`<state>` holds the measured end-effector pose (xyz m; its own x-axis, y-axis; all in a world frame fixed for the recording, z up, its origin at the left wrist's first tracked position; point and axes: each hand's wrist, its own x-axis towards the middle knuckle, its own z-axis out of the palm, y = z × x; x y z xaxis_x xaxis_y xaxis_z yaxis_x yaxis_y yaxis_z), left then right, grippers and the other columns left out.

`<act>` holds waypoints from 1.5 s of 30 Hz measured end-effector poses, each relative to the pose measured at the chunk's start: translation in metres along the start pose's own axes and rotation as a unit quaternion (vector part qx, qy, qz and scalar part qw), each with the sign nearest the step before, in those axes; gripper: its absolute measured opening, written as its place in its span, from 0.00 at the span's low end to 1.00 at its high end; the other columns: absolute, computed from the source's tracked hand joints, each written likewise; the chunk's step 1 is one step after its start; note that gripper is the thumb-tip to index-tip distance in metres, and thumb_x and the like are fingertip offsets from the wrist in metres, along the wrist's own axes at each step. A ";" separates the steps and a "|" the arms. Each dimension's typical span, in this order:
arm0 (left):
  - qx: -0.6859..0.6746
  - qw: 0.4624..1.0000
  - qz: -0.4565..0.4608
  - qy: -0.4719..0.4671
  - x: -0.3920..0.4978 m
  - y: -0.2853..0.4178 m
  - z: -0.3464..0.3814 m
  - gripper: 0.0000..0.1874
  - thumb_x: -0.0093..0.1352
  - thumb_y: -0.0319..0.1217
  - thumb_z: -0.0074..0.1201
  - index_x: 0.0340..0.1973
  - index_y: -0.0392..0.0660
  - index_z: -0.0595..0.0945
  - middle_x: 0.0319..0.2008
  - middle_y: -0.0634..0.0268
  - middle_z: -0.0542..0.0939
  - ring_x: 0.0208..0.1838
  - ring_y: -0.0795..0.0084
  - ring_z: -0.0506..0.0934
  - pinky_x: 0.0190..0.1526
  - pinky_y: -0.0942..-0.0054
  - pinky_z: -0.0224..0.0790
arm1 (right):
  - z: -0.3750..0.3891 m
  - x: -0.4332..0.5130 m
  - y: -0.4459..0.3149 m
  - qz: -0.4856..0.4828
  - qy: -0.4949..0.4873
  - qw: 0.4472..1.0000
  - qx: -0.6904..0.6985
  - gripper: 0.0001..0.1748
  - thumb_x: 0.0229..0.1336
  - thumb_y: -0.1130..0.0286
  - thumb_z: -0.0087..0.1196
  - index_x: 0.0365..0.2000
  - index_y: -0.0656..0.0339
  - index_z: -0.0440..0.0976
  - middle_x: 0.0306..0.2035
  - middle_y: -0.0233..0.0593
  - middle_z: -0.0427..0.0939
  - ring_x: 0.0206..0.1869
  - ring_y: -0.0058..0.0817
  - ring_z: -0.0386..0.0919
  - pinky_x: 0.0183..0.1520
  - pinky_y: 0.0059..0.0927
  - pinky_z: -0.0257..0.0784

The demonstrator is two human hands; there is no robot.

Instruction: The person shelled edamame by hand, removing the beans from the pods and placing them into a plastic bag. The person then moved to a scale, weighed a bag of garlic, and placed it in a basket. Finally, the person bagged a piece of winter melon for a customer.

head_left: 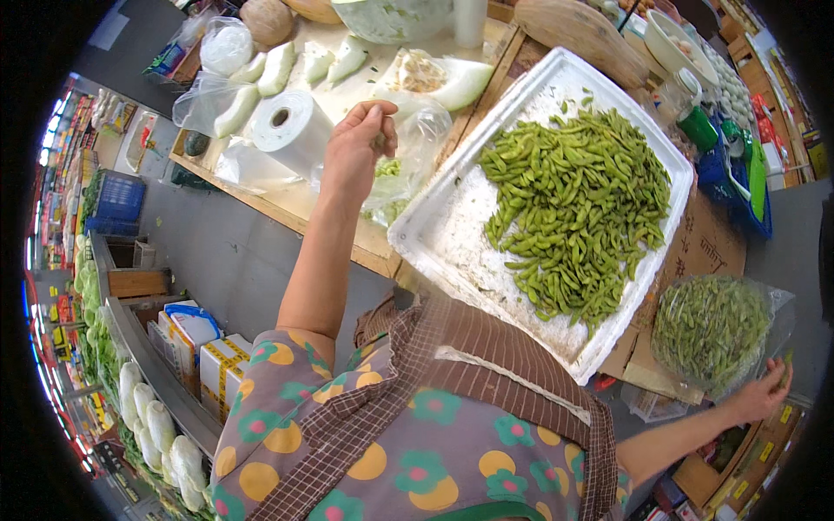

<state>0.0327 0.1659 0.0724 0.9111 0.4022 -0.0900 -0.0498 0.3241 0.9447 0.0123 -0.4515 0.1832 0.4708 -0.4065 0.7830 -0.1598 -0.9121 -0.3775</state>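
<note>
My left hand [368, 133] is raised over a clear plastic bag [427, 127] with shelled green beans [388, 168] in it. Its fingers are curled, and whether something lies inside them is hidden. Far to the right, my right hand [772, 391] holds what looks like a green bean pod [788, 358], beside a clear bag packed with pods [710, 329]. Between the two hands, a white foam tray [443, 244] carries a large heap of green soybean pods [580, 208], mostly on its right side.
A roll of plastic bags [293, 130] and winter melon pieces [277, 68] lie on the wooden-edged table [260, 202]. A long squash [580, 39] lies behind the tray. Cardboard [710, 241] is under the tray's right side. Blue crates [117, 198] and napa cabbages [159, 426] are at left.
</note>
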 end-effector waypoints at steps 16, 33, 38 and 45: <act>0.124 0.988 0.081 0.042 0.003 -0.029 0.004 0.10 0.65 0.20 0.41 0.40 0.37 0.76 0.34 0.60 0.77 0.29 0.76 0.75 0.29 0.79 0.68 | 0.088 -0.082 -0.137 -0.118 -0.385 0.882 0.246 0.16 0.58 0.72 0.49 0.47 0.62 0.72 0.47 0.40 0.74 0.50 0.29 0.72 0.55 0.29 0.65; 0.426 0.863 0.072 -0.262 -0.013 -0.118 0.094 0.10 0.66 0.33 0.51 0.38 0.40 0.77 0.29 0.57 0.74 0.33 0.59 0.75 0.36 0.60 0.67 | 0.133 -0.227 -0.216 0.077 -0.640 0.675 0.359 0.14 0.60 0.68 0.49 0.43 0.68 0.71 0.34 0.39 0.76 0.33 0.24 0.74 0.38 0.25 0.70; 0.286 0.879 -0.127 -0.361 -0.047 -0.110 0.100 0.09 0.70 0.34 0.47 0.39 0.41 0.76 0.20 0.72 0.67 0.25 0.82 0.64 0.27 0.78 0.59 | 0.135 -0.229 -0.210 0.204 -0.690 0.557 0.416 0.16 0.60 0.67 0.51 0.45 0.67 0.71 0.31 0.34 0.76 0.30 0.18 0.73 0.36 0.21 0.69; 0.090 0.908 -0.296 -0.283 -0.059 -0.105 0.102 0.13 0.74 0.38 0.41 0.27 0.48 0.68 0.17 0.76 0.63 0.19 0.84 0.57 0.21 0.81 0.47 | 0.124 -0.226 -0.212 0.301 -0.684 0.475 0.465 0.14 0.59 0.72 0.50 0.43 0.71 0.71 0.31 0.35 0.77 0.32 0.20 0.76 0.36 0.21 0.71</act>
<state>0.0258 0.0213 0.0110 0.8230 -0.3177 -0.4709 0.5388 0.1740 0.8243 0.0477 -0.1593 0.0250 0.8074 0.4153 -0.4190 -0.4700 0.0236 -0.8823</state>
